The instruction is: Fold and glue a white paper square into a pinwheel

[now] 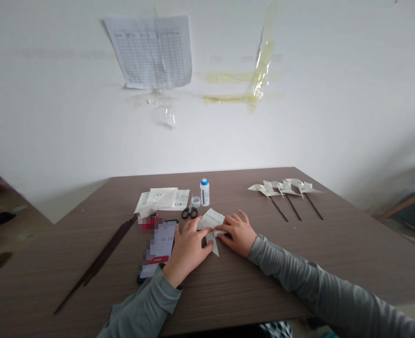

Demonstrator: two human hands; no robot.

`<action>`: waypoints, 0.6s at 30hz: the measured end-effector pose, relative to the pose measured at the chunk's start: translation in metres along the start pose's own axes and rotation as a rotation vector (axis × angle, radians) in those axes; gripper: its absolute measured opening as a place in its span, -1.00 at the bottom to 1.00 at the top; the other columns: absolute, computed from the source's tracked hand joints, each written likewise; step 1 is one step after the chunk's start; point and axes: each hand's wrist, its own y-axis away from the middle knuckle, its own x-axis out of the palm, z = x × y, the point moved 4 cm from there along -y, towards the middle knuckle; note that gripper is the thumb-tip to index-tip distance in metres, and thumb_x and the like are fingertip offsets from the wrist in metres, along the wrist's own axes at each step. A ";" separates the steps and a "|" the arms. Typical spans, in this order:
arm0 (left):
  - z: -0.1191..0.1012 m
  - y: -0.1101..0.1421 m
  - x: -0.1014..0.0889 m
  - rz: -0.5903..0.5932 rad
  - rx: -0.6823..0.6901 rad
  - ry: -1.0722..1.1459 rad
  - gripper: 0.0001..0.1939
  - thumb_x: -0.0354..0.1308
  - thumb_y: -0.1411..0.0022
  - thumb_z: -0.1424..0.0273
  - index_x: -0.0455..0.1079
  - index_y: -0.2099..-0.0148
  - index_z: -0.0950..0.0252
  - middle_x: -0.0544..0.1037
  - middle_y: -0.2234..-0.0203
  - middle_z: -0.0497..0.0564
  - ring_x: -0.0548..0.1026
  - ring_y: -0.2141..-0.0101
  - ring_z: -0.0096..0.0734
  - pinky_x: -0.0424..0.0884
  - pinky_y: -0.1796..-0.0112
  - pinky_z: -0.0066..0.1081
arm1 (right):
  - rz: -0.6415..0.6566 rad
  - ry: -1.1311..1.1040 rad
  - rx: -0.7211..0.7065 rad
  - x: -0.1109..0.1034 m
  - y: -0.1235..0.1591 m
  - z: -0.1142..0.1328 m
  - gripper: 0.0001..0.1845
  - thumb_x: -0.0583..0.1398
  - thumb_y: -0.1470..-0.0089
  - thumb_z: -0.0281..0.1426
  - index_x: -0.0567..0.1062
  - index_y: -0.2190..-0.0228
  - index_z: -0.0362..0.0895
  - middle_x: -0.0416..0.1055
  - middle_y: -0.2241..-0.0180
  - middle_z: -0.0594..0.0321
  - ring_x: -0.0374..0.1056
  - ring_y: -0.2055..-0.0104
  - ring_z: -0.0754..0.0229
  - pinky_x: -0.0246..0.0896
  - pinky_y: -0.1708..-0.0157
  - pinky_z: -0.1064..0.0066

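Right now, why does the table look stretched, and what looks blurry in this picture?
In the head view, the wide lens stretches the table toward the edges; the phone has blocky blur over its screen; the dark thing at far left looks smeared; soft light leaves faint shadows.

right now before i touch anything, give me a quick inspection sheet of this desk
surface: brown wood-grain table
job's things: folded white paper piece; three paper pinwheels on dark sticks, lying at right; bundle of dark sticks at left
clutter: black-handled scissors, white bottle with blue cap, small clear cup, printed papers, phone
hands: left hand and right hand both on the paper piece
cables: nothing seen
surroundings: white wall with taped-up grid sheet and yellowed tape strips
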 end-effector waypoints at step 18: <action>0.003 -0.003 0.004 -0.024 -0.015 -0.025 -0.55 0.49 -0.55 0.26 0.88 -0.39 -0.19 0.65 -0.66 0.16 0.56 -0.64 0.50 0.43 -0.68 0.62 | -0.001 0.001 -0.003 0.000 0.000 -0.002 -0.66 0.40 -0.61 -0.17 0.94 -0.22 0.29 0.81 -0.03 0.10 0.69 -0.20 -0.24 0.31 -0.68 -0.42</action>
